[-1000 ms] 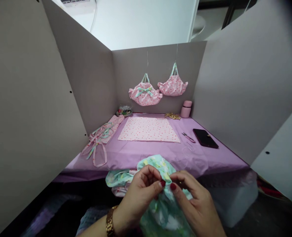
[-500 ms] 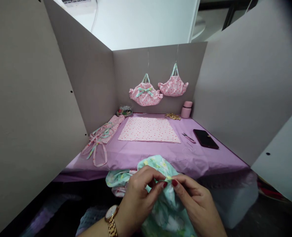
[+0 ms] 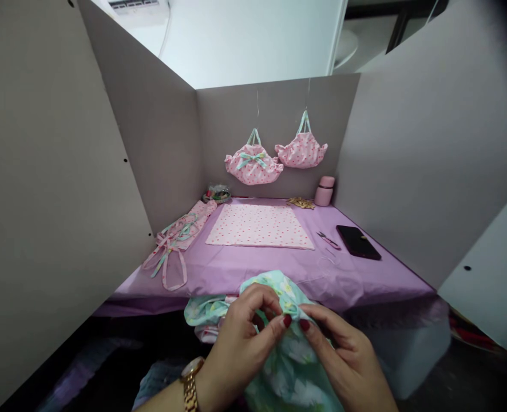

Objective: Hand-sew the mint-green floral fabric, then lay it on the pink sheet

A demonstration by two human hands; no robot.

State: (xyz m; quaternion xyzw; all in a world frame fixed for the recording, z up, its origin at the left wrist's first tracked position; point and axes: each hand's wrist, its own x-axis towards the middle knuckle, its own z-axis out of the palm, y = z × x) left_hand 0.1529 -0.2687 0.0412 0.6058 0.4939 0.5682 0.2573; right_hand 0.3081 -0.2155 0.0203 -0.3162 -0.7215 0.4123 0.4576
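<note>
A mint-green floral fabric [image 3: 294, 366] hangs bunched in front of the table's near edge. My left hand [image 3: 251, 337], with a gold watch on the wrist, pinches a fold of it between thumb and fingers. Close beside, my right hand [image 3: 343, 349] pinches the same fabric, its thumb a little to the right of the left thumb. Whatever lies inside the small fold between the fingertips cannot be made out. Left of the hands, more green fabric [image 3: 206, 309] and pink fabric [image 3: 206, 333] droop at the table edge.
On the purple tablecloth [image 3: 219, 272] lie a dotted pink cloth [image 3: 260, 226], pink snips [image 3: 328, 240], a dark phone [image 3: 358, 242] and strapped pink pieces [image 3: 185, 229]. A pink bottle [image 3: 324, 191] stands behind. Two pink pouches [image 3: 253, 166] hang at the back panel.
The pinched fold has turned and shifted slightly between my fingertips, and the fabric below has spread a bit. Both hands stay closed on it, with my right hand slightly farther right.
</note>
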